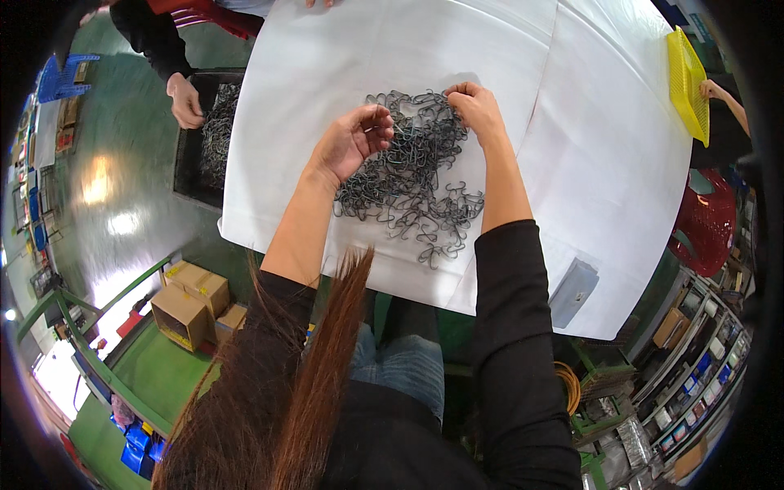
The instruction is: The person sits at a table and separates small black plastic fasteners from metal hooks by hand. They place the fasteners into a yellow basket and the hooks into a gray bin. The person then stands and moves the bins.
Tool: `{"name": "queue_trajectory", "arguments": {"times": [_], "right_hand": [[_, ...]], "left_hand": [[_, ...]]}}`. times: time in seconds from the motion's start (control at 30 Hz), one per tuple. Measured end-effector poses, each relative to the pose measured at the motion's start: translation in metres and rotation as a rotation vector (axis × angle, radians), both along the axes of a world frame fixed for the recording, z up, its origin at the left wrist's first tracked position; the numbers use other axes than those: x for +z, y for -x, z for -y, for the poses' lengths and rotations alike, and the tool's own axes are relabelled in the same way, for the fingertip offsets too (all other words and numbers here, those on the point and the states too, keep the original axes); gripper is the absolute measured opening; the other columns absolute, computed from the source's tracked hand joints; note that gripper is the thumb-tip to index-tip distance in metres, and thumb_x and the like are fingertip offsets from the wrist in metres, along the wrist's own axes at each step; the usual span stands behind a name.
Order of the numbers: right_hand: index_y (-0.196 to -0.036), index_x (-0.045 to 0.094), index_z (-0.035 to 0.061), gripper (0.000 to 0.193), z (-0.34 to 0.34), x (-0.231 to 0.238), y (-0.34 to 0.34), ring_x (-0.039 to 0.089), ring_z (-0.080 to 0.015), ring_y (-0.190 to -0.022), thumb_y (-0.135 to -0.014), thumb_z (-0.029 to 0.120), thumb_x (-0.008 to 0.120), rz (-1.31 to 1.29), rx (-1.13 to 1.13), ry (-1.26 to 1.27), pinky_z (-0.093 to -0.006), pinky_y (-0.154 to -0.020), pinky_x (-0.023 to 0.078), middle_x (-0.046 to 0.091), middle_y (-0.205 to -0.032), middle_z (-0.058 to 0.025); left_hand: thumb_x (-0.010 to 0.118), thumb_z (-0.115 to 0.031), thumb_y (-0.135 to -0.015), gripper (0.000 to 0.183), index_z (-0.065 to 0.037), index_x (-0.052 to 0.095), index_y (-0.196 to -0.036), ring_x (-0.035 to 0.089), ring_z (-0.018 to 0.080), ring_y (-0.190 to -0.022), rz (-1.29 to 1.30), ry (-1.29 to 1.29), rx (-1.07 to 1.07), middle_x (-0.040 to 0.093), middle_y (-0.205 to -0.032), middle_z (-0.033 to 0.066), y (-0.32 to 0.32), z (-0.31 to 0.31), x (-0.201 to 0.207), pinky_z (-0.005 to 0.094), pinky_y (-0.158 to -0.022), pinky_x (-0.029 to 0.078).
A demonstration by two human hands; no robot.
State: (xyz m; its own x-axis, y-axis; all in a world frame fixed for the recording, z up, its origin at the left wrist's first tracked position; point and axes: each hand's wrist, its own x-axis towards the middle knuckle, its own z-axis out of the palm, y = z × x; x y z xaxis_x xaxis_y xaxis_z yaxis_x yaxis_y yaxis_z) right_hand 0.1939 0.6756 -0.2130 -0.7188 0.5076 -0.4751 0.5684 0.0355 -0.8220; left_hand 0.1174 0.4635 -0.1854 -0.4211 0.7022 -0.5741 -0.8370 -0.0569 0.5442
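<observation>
A loose tangled heap of dark bent wire hooks (412, 159) lies on the white-covered table (604, 163) before me. My left hand (353, 145) is over the heap's left side, palm turned partly up and fingers curled in toward the thumb. Whatever its fingertips may hold is too small to make out. At the heap's far right edge, my right hand (476, 110) has thumb and fingers pinched together on a wire hook. That hook is mostly covered by the fingers. Single hooks spread out from the heap toward my side of the table.
On the left, a co-worker's hand (186, 101) hangs beside a black crate (189, 167) of similar wire pieces. Another person's hand holds a yellow basket (688, 86) at the far right. A grey flat box (574, 292) lies near the table's front right edge. Cardboard boxes (189, 302) stand lower left.
</observation>
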Motion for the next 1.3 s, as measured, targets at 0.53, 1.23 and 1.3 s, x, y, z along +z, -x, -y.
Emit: {"name": "queue_trajectory", "arguments": {"times": [0.53,1.23,1.3], "right_hand": [[-0.083,0.068,0.0096,0.016,0.0,0.0,0.024,0.061,-0.0289,-0.082,-0.072,0.021,0.065,0.356,0.425,-0.627,-0.0366,-0.072,0.048,0.065,-0.083,-0.0129],[-0.085,0.067,0.0027,0.026,0.108,0.064,0.071,0.062,-0.0277,-0.075,-0.069,0.024,0.065,0.004,0.259,-0.355,-0.037,-0.071,0.048,0.065,-0.077,-0.0155],[-0.084,0.066,0.0025,0.026,0.161,0.055,0.101,0.062,-0.0286,-0.077,-0.071,0.025,0.064,-0.02,0.342,-0.407,-0.0368,-0.07,0.048,0.065,-0.082,-0.0158]], "left_hand": [[0.046,-0.03,-0.09,0.028,-0.005,0.059,-0.091,0.054,0.0087,-0.069,-0.202,0.296,-0.006,0.055,-0.072,-0.0013,0.001,0.026,-0.005,0.0249,-0.063,0.043],[0.063,-0.02,-0.079,0.019,-0.006,0.067,-0.091,0.059,0.0162,-0.071,-0.926,1.092,0.317,0.063,-0.083,0.0092,0.04,0.204,0.01,0.0281,-0.068,0.045],[0.062,-0.021,-0.079,0.019,-0.008,0.068,-0.093,0.06,0.0167,-0.077,-0.96,1.131,0.274,0.064,-0.088,0.01,0.054,0.216,0.008,0.0273,-0.071,0.045]]}}
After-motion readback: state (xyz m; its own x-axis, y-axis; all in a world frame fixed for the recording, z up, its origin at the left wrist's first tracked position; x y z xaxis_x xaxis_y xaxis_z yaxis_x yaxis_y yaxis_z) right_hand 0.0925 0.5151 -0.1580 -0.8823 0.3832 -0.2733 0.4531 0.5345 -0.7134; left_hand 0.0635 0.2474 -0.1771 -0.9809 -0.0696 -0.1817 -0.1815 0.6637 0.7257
